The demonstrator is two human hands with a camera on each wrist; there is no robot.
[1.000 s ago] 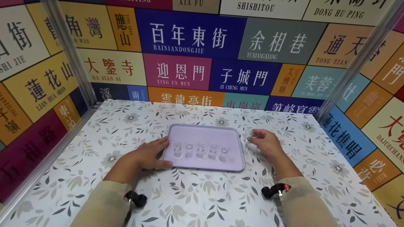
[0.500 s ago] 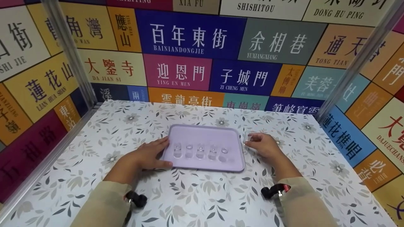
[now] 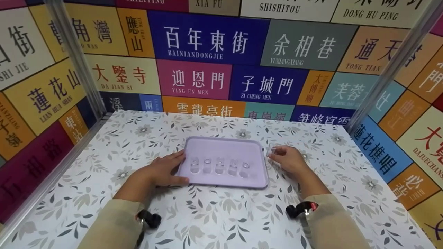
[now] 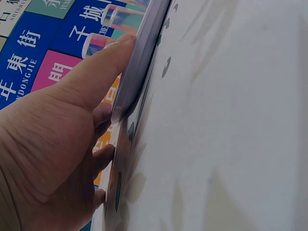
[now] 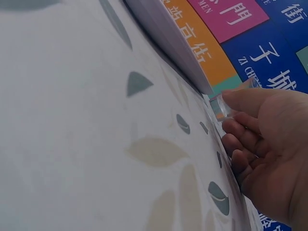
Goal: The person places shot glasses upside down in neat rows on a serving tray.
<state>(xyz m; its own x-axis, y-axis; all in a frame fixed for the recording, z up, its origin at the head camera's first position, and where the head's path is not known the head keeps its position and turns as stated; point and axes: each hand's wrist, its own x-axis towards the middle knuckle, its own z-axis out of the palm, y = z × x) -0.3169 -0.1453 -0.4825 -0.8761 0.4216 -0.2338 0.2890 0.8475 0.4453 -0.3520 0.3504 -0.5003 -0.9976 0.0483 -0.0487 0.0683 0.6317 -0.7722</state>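
A pale purple tray (image 3: 225, 146) lies on the table, with several small clear cylinders (image 3: 219, 166) standing in a row across its front half. My left hand (image 3: 162, 170) rests at the tray's left side; in the left wrist view its thumb (image 4: 103, 67) lies along the rim, fingers lower down near the tabletop. Just off the tray's right edge, my right hand (image 3: 290, 159) pinches a small clear cylinder (image 5: 220, 108) between thumb and fingers. Part of that piece is hidden behind the fingertips.
The tabletop (image 3: 221, 218) has a white leaf-and-flower pattern. Panels with coloured street-name signs (image 3: 209, 36) stand behind and at both sides. Clear upright posts (image 3: 377, 74) mark the back corners.
My right hand has shifted slightly left, toward the tray's right edge, with the clear cylinder in its fingers. The left hand and the tray stay where they were.
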